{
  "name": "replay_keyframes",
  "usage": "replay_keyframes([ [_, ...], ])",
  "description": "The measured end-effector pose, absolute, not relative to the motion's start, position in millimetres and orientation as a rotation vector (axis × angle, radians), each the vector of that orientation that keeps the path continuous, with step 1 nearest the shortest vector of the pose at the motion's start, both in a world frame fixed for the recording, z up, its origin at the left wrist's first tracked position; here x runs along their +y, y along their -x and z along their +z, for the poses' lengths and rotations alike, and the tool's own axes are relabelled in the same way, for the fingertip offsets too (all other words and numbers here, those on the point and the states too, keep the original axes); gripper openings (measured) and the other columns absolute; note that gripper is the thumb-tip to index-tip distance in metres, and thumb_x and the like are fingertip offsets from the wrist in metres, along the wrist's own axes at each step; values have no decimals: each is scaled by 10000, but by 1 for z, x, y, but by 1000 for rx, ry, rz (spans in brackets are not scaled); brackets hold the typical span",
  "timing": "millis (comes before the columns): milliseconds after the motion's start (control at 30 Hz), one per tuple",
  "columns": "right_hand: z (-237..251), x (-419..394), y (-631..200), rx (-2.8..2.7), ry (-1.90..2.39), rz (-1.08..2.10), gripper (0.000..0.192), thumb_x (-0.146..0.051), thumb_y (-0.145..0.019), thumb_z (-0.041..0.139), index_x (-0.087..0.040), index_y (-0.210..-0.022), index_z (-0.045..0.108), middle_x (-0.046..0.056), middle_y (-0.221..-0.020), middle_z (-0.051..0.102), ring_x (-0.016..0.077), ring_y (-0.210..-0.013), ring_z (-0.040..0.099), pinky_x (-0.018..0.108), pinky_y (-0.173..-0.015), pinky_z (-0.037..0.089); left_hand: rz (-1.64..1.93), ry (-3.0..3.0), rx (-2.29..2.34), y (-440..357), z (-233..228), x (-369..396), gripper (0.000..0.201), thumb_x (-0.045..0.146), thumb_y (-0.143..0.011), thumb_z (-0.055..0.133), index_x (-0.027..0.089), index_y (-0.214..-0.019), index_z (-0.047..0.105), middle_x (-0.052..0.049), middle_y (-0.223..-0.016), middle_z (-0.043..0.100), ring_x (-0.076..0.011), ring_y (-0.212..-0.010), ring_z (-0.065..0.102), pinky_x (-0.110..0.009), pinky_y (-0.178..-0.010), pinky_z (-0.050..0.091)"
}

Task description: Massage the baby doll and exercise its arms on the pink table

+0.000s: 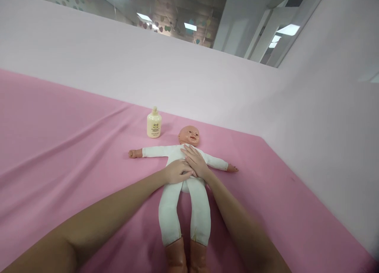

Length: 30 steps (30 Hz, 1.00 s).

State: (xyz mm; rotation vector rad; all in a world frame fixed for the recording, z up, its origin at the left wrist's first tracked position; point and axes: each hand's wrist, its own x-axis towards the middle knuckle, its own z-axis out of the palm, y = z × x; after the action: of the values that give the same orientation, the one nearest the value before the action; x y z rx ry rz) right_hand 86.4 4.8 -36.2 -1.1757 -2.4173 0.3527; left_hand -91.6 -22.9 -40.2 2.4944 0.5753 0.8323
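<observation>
A baby doll (183, 204) in a white one-piece lies on its back on the pink sheet (59, 146), arms spread, head toward the far wall. My left hand (177, 172) rests flat on the doll's belly, fingers pointing right. My right hand (194, 161) lies flat on the doll's chest just below the chin, its fingers partly over the left hand's fingertips. Neither hand grips anything. A cream lotion bottle (154, 123) stands upright beyond the doll's right arm, apart from both hands.
Pale pink partition walls (207, 79) close off the far side and the right side of the sheet-covered surface. Folds run across the sheet on the left. Ceiling lights show above the partition.
</observation>
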Motion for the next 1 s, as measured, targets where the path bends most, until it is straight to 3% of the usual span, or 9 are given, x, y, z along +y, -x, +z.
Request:
replay_keyframes([
  [133,-40,-3,-93,-2351,1317,304,633,-469,-1056,164,-177,-1599,310,82,-1677,275,237,-1588,155,502,-1280,169,1004,-2489,744,96,-44,-16,356,256,-984,409,217,-943,761,-58,-1065,785,-218,-1071,699,-373,-1051,495],
  [300,-39,-15,-88,-2317,1494,241,644,-379,-1044,148,-88,-1613,225,149,-1668,269,246,-1589,150,535,-1268,192,1166,-2396,918,98,-52,-15,404,314,-1026,333,209,-1016,723,-91,-1338,690,-249,-1337,570,-457,-1164,420],
  [367,-36,-19,-85,-2343,1511,206,637,-362,-1039,173,-78,-1604,250,170,-1656,292,259,-1587,159,551,-1259,207,1202,-2373,920,97,-53,-17,425,322,-1036,308,195,-1031,714,-98,-1439,619,-249,-1388,525,-465,-1191,392],
  [467,-32,-27,-80,-2405,1471,173,637,-366,-1032,241,-49,-1582,296,205,-1642,310,301,-1574,197,574,-1253,206,1222,-2368,916,96,-51,-20,434,332,-1039,309,177,-1255,651,-105,-1516,544,-234,-1434,474,-444,-1218,364],
  [567,-30,-35,-73,-2458,1301,180,581,-298,-1009,316,-84,-1543,397,199,-1584,426,303,-1510,351,556,-1249,234,1097,-2481,859,96,-45,-21,475,316,-1035,308,203,-1427,551,-65,-1547,514,-223,-1488,397,-447,-1265,274],
  [700,-32,-43,-65,-2518,1048,310,459,-200,-946,421,-191,-1351,635,114,-1360,668,264,-1290,592,457,-1148,417,851,-2627,739,96,-36,-21,449,324,-1024,344,272,-1376,618,-12,-1489,579,-245,-1488,397,-504,-1278,196],
  [1000,-27,-46,-66,-2520,943,411,330,-215,-852,579,-170,-1151,712,115,-1205,730,291,-1180,639,447,-1030,504,716,-2500,745,95,-28,-11,450,456,-1052,348,307,-1347,653,15,-1419,641,-217,-1457,444,-433,-1250,265],
])
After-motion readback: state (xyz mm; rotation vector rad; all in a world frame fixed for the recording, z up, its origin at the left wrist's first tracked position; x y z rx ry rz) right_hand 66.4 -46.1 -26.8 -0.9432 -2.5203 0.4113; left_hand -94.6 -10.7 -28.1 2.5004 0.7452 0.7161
